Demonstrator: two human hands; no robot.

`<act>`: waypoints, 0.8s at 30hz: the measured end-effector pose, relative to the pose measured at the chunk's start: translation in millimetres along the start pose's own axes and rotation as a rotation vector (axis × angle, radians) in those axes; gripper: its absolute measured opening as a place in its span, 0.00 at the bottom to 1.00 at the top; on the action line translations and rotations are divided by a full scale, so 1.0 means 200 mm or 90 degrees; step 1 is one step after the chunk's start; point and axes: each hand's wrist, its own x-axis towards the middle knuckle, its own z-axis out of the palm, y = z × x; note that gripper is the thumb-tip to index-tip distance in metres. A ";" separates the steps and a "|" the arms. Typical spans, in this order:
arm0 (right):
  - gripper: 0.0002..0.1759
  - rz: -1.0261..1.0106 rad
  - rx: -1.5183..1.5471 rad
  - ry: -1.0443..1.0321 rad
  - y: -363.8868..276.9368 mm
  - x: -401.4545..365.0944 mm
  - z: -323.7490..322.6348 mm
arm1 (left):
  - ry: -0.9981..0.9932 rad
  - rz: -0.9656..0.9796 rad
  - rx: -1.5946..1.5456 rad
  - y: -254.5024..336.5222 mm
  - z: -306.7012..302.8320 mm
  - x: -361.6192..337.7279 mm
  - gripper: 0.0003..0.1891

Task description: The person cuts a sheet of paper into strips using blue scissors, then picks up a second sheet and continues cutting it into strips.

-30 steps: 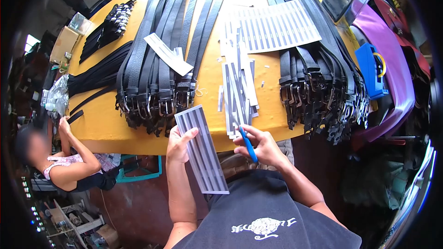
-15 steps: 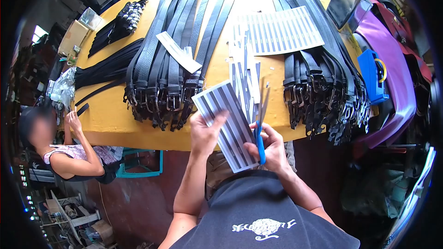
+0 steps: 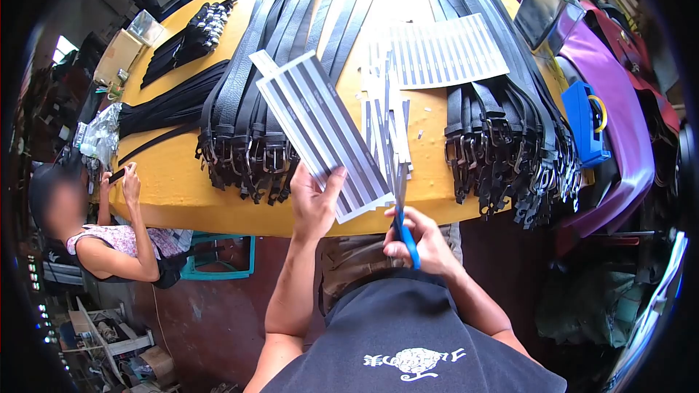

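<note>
My left hand grips a sheet of printed grey-and-dark striped labels near its lower end, thumb on top. The sheet is tilted and overlaps the belts behind it in this view. In my right hand is a pair of blue-handled scissors, blades pointing away from me beside the sheet's lower right corner. Beyond the blades lies a loose pile of cut label strips. Another striped label sheet rests across black belts on the right.
Buckled black belts fill the left middle of the yellow table. A blue box with a yellow handle stands at the right edge, by purple material. At the left, a person handles a dark strip.
The label sheet in my left hand has swung up and left, away from my body. My right hand has lowered a little, with the scissors. The person at left has raised a dark strip.
</note>
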 end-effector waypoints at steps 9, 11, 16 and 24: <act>0.37 -0.015 0.001 -0.046 0.09 -0.08 0.08 | -0.052 0.050 0.081 0.11 0.02 0.11 0.13; 0.38 -0.038 -0.065 -0.045 0.05 -0.07 0.08 | -0.060 0.023 0.080 0.11 0.02 0.11 0.13; 0.40 -0.090 -0.154 -0.017 -0.03 -0.02 0.10 | -0.054 0.041 0.077 0.12 0.06 0.09 0.13; 0.41 -0.103 -0.166 -0.012 -0.07 0.01 0.10 | -0.058 0.052 0.094 0.13 0.06 0.10 0.12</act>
